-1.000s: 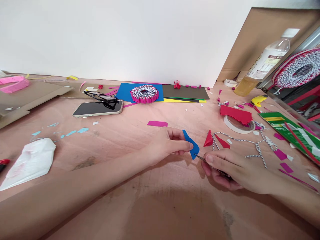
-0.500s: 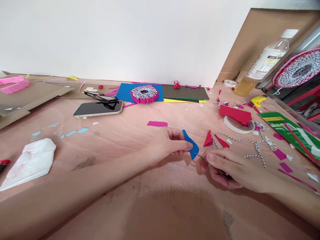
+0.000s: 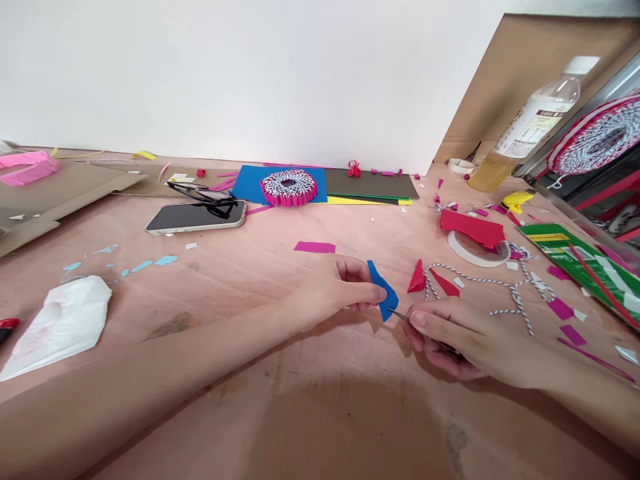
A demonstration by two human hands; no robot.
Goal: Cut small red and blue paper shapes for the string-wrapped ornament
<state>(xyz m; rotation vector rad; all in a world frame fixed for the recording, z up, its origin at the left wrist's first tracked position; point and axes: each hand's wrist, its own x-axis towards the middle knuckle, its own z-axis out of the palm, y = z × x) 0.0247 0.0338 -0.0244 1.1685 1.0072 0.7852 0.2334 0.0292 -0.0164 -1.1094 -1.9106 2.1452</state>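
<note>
My left hand (image 3: 334, 289) pinches a small blue paper piece (image 3: 384, 291) between thumb and fingers, just above the pink table (image 3: 280, 267). My right hand (image 3: 465, 337) is closed around a thin metal tool (image 3: 400, 315). The tool's tip touches the lower edge of the blue piece. Two red paper scraps (image 3: 417, 278) and a black-and-white twisted cord (image 3: 505, 293) lie just beyond my right hand.
A phone (image 3: 196, 217) with black glasses (image 3: 200, 195) lies at the back left, a white plastic bag (image 3: 63, 321) at the left. Coloured sheets with a pink-rimmed rosette (image 3: 289, 187) sit by the wall. A tape roll (image 3: 477, 250), green packet (image 3: 585, 263) and bottle (image 3: 530, 123) stand right.
Almost nothing has changed. My right hand has shifted slightly with the tool at the blue piece's edge; my left hand still holds the piece in the same place.
</note>
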